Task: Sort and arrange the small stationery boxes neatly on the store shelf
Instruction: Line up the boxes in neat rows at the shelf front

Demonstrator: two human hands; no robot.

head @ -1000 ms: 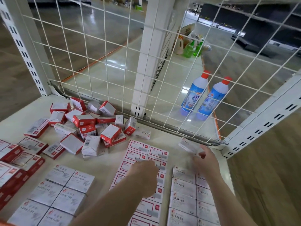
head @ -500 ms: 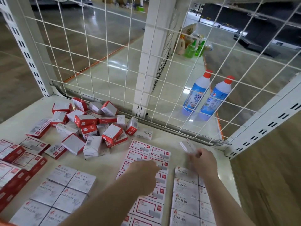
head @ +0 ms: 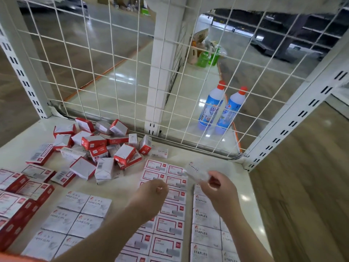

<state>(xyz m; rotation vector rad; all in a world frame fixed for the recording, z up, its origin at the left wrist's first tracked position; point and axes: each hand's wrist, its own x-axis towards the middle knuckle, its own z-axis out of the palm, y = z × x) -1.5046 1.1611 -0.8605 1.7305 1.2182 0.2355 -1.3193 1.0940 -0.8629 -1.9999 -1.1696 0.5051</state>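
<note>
1. Wide cream metal shelf [head: 217, 161] with white wire-mesh back, sorted rows in front, jumbled heap of red-and-white boxes [head: 98, 148] left of the white STAPLES column [head: 205, 224].
2. Placing step in hand, by the look of it; next calls for lowering onto the bare spot at the column's far end, edges squared.
3. Right hand [head: 219, 190] pinching a small white STAPLES box [head: 196, 172] just above that far end.
4. Left hand [head: 153, 191] loosely curled left of the column; contents impossible to tell.
5. Box tilted, long axis slanting far-left to near-right, label up.
</note>
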